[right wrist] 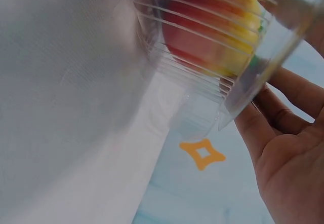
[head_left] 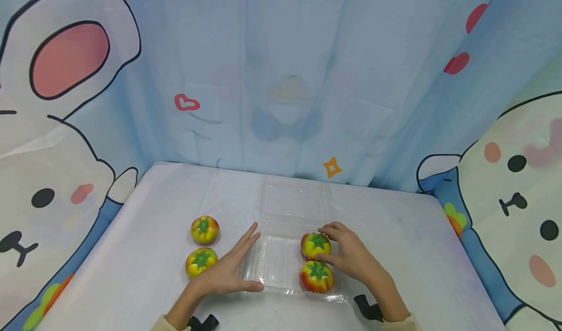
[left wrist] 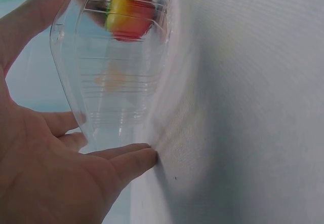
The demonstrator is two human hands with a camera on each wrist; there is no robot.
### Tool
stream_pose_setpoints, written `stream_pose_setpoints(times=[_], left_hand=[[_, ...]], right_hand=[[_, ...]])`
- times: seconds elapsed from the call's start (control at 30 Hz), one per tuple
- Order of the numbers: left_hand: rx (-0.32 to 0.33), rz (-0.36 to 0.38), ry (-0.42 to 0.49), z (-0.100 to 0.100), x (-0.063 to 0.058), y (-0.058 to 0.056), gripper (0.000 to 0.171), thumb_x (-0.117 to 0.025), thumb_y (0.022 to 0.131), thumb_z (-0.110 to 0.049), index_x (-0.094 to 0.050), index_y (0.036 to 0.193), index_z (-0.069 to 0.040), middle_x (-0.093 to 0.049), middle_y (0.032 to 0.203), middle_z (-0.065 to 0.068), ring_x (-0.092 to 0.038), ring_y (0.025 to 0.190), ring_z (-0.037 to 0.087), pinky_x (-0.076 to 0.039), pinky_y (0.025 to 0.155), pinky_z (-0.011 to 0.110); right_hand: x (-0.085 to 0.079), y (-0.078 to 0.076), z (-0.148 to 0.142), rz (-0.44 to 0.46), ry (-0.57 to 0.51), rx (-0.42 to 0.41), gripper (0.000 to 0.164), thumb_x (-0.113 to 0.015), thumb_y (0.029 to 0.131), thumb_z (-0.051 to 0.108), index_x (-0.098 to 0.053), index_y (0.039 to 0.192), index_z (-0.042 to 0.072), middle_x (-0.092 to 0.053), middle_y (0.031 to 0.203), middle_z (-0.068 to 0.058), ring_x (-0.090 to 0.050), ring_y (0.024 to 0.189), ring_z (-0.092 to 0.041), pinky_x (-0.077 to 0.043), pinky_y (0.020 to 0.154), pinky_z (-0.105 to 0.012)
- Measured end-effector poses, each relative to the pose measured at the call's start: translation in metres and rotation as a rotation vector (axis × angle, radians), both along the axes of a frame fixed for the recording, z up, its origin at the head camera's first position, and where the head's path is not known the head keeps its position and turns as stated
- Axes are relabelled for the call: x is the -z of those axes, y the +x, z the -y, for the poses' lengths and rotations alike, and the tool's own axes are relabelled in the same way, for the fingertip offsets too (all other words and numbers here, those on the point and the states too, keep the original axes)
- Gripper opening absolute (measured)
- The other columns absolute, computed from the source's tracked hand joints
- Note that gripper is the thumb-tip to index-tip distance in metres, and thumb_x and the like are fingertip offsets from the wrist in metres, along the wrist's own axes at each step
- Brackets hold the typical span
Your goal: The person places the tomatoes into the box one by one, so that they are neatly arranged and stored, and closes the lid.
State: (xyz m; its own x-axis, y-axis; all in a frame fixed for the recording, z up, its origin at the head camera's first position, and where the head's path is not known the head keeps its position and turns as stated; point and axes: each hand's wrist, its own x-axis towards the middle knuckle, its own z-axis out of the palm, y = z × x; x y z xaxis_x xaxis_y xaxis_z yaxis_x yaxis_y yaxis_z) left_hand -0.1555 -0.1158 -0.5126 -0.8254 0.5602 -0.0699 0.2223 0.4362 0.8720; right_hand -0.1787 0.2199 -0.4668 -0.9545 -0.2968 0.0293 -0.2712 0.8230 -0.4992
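Note:
A clear plastic clamshell box lies with its lid folded back. Two tomato-like fruits, red and yellow with green star-shaped tops, are in its right half. My right hand holds the rear tomato between thumb and fingers; the front tomato sits just below it. At the box's left side is my left hand, fingers straight and spread, thumb by the front left corner. In the left wrist view, that hand spans the box's clear wall. Through the wall in the right wrist view, a tomato shows.
Left of the box, two more tomatoes stand on the white table, one farther back and one nearer, the latter partly behind my left hand. A light blue curtain with cartoon prints hangs along the table's back edge.

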Motion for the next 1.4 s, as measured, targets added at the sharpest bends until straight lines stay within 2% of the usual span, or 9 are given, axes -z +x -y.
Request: stream_pose_setpoints(times=[0.17, 0.33, 0.5, 0.6, 0.77, 1.0, 1.2, 1.3, 1.4], left_hand=[[0.003, -0.012, 0.002, 0.0, 0.001, -0.001, 0.116, -0.086, 0.083, -0.047, -0.017, 0.171, -0.016, 0.009, 0.181, -0.003, -0.009, 0.167, 0.039, -0.026, 0.127, 0.071], [0.015, -0.024, -0.009, 0.001, 0.002, -0.002, 0.116, -0.085, 0.084, -0.048, -0.016, 0.171, -0.015, 0.01, 0.181, 0.001, -0.011, 0.167, 0.041, -0.028, 0.127, 0.071], [0.017, -0.027, -0.01, 0.001, 0.001, -0.001, 0.117, -0.086, 0.084, -0.048, -0.016, 0.172, -0.015, 0.01, 0.182, 0.002, -0.011, 0.167, 0.04, -0.028, 0.127, 0.071], [0.015, -0.019, -0.011, 0.001, -0.001, -0.001, 0.117, -0.086, 0.084, -0.048, -0.015, 0.172, -0.017, 0.01, 0.181, -0.001, -0.01, 0.168, 0.038, -0.028, 0.127, 0.07], [0.022, -0.033, -0.012, 0.001, -0.002, 0.0, 0.117, -0.086, 0.085, -0.048, -0.015, 0.171, -0.014, 0.01, 0.181, 0.003, -0.012, 0.167, 0.04, -0.029, 0.126, 0.07], [0.017, -0.022, -0.011, 0.001, -0.001, 0.0, 0.116, -0.086, 0.084, -0.048, -0.016, 0.171, -0.015, 0.009, 0.182, 0.001, -0.012, 0.167, 0.039, -0.028, 0.127, 0.07], [0.024, -0.026, -0.013, 0.001, 0.0, 0.0, 0.116, -0.086, 0.085, -0.047, -0.016, 0.172, -0.015, 0.009, 0.182, 0.0, -0.011, 0.167, 0.038, -0.028, 0.128, 0.069], [0.029, -0.038, -0.014, 0.001, -0.001, -0.001, 0.116, -0.086, 0.085, -0.046, -0.016, 0.172, -0.015, 0.009, 0.182, 0.002, -0.012, 0.167, 0.038, -0.028, 0.128, 0.068], [0.028, -0.046, -0.021, 0.001, -0.002, -0.002, 0.115, -0.086, 0.085, -0.045, -0.016, 0.172, -0.016, 0.009, 0.181, 0.001, -0.013, 0.167, 0.038, -0.029, 0.127, 0.068]], right_hand=[[-0.004, 0.003, -0.006, -0.014, -0.015, 0.008, 0.058, -0.092, 0.083, 0.024, -0.071, 0.133, 0.006, -0.068, 0.132, -0.009, -0.07, 0.12, -0.034, -0.062, 0.1, -0.052], [-0.003, 0.008, -0.015, -0.075, -0.041, 0.014, 0.055, -0.091, 0.084, 0.026, -0.072, 0.132, 0.01, -0.069, 0.136, -0.008, -0.066, 0.127, -0.036, -0.058, 0.105, -0.059], [0.004, 0.011, -0.024, -0.109, -0.076, 0.0, 0.062, -0.091, 0.085, 0.027, -0.066, 0.14, 0.011, -0.064, 0.146, -0.011, -0.06, 0.138, -0.04, -0.053, 0.11, -0.063], [0.007, 0.015, -0.029, -0.065, -0.13, 0.006, 0.072, -0.09, 0.085, 0.032, -0.059, 0.147, 0.012, -0.059, 0.154, -0.013, -0.055, 0.143, -0.042, -0.052, 0.111, -0.064], [0.011, 0.025, -0.036, 0.04, -0.224, 0.01, 0.093, -0.09, 0.085, 0.038, -0.042, 0.16, 0.013, -0.044, 0.165, -0.019, -0.045, 0.149, -0.047, -0.053, 0.109, -0.064], [0.017, 0.036, -0.043, 0.115, -0.239, -0.004, 0.113, -0.091, 0.081, 0.045, -0.025, 0.167, 0.013, -0.02, 0.175, -0.023, -0.034, 0.154, -0.052, -0.057, 0.105, -0.061], [0.02, 0.05, -0.044, 0.228, -0.361, 0.001, 0.126, -0.094, 0.08, 0.036, -0.008, 0.171, 0.026, 0.001, 0.179, -0.019, -0.029, 0.154, -0.057, -0.06, 0.102, -0.054], [0.024, 0.056, -0.043, 0.253, -0.423, -0.011, 0.128, -0.094, 0.08, 0.029, -0.004, 0.171, 0.03, 0.002, 0.178, -0.019, -0.03, 0.153, -0.059, -0.064, 0.097, -0.048], [0.028, 0.059, -0.041, 0.274, -0.451, -0.006, 0.131, -0.094, 0.08, 0.026, 0.0, 0.171, 0.034, -0.008, 0.177, -0.021, -0.031, 0.152, -0.058, -0.065, 0.094, -0.043]])
